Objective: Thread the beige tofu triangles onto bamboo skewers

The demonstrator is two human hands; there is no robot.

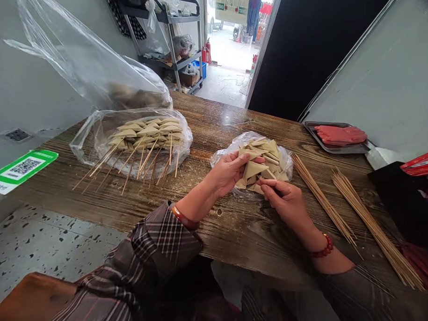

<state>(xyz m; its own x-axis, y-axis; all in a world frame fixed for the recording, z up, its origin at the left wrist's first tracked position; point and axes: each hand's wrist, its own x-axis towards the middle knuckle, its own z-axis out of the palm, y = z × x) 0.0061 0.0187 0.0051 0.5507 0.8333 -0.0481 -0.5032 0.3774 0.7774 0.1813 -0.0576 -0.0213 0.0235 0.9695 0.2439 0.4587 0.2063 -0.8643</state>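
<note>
My left hand (231,171) pinches folded beige sheet pieces (253,169) above an open plastic bag (287,163) that holds a pile of similar pieces. Just right of them, my right hand (282,195) is closed, with thumb and fingertips pressed together at the lower edge of the pieces; what it pinches looks like a thin stick end, mostly hidden. On the left, another clear bag (80,144) holds stacked skewered pieces (148,131), their sticks pointing toward me. Two bundles of bare wooden skewers, a nearer one (322,201) and a farther right one (376,227), lie right of my right hand.
A dark tray (343,149) with a red package stands at the back right, beside a black box (394,196). A large plastic bag (91,62) rises at the back left. A green QR card (24,169) lies at the left edge. Beyond the wooden table (216,226) is a shelf cart (175,45).
</note>
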